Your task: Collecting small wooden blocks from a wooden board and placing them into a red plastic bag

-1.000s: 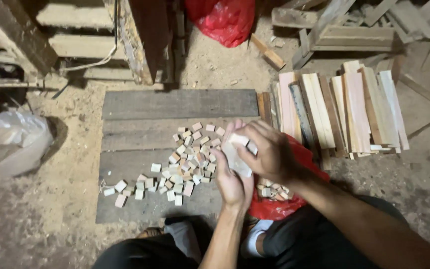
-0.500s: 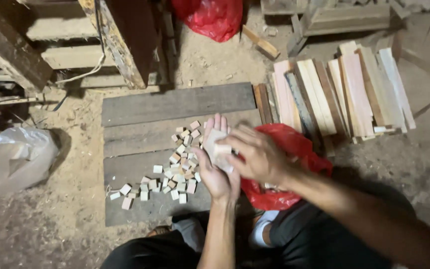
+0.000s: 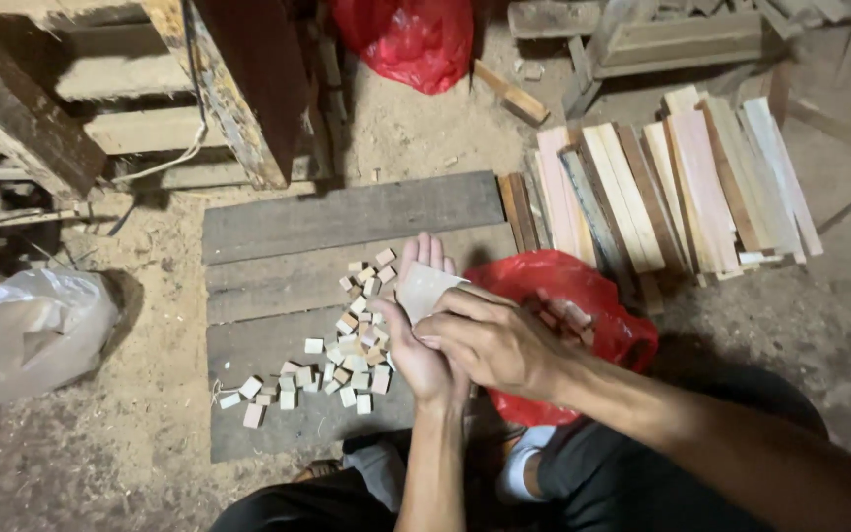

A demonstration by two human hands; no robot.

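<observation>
While the left hand (image 3: 416,335) is held flat with the palm up and the fingers stretched out, a small pale wooden piece (image 3: 425,289) lies on it, near the fingers. The right hand (image 3: 490,340) comes over from the right side and its fingertips press on the lower edge of this piece, so both hands touch it; the left hand is released and open, the right hand is half curled and pinches the piece against the left palm.

Both hands are above the right edge of a grey wooden board (image 3: 337,325), which lies on the dusty floor (image 3: 120,424). On this board, just left of the left hand, many small wooden blocks (image 3: 352,345) are scattered in a loose group that runs from the middle of the board toward its lower left corner.

Just beside the right edge of the board, under the right forearm, there is a red plastic bag (image 3: 563,286) with some small wooden pieces inside. Behind this bag a row of long wooden slats (image 3: 672,187) lies on the floor. A second red bag (image 3: 406,39) is at the far side, well apart from the hands. A clear plastic bag (image 3: 22,335) rests on the floor left of the board.
</observation>
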